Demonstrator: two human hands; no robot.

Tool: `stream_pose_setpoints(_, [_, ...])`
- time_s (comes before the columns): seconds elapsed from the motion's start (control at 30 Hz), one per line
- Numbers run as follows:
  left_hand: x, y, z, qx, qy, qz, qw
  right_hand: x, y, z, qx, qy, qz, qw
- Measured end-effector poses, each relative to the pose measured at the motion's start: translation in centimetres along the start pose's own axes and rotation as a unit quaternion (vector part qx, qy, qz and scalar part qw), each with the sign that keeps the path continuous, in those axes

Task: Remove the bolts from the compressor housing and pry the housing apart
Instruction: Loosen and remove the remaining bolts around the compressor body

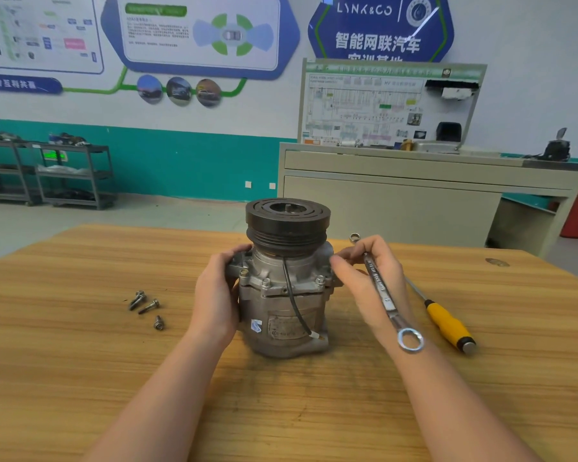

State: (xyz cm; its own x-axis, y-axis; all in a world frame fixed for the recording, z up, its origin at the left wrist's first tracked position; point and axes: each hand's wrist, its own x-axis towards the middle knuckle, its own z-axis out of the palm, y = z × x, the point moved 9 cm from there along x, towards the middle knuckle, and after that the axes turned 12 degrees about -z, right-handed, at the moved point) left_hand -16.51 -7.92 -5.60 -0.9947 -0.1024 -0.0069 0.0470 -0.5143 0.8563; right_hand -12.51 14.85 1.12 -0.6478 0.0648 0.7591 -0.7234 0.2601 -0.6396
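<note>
A grey metal compressor [282, 315] stands upright on the wooden table [80, 361], its black pulley [287, 223] on top. Three bolts [266, 283] sit in the housing flange facing me, and a black wire runs down the front. My left hand [216, 295] grips the left side of the housing. My right hand [364, 281] holds a silver ring wrench [382, 295] across its palm, with its fingertips touching the right flange. Several removed bolts [147, 306] lie on the table to the left.
A yellow-handled screwdriver [447, 323] lies on the table right of my right hand. Behind the table stand a beige training bench [414, 195] with a wiring board and dark shelving racks [70, 175] at the far left.
</note>
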Motion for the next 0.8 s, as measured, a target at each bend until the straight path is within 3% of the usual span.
stream_pose_setpoints(0.1, [-0.16, 0.06, 0.09, 0.000, 0.000, -0.003, 1.000, 0.09, 0.33, 0.07, -0.031, -0.003, 0.017, 0.999])
stream_pose_setpoints(0.27, [-0.15, 0.04, 0.10, 0.004, 0.001, -0.002, 1.000, 0.08, -0.09, 0.02, 0.020, 0.003, -0.007, 1.000])
stream_pose_setpoints(0.4, [-0.06, -0.06, 0.10, 0.013, -0.003, -0.003, 1.000, 0.10, 0.60, 0.04, -0.036, 0.004, 0.024, 0.999])
stream_pose_setpoints(0.57, [0.28, -0.27, -0.04, 0.021, -0.020, -0.001, 1.000, 0.34, 0.05, 0.05, -0.019, 0.005, -0.018, 1.000])
stream_pose_setpoints(0.8, [-0.02, -0.42, 0.26, 0.017, -0.015, -0.016, 1.000, 0.32, 0.10, 0.35, -0.001, -0.014, -0.005, 1.000])
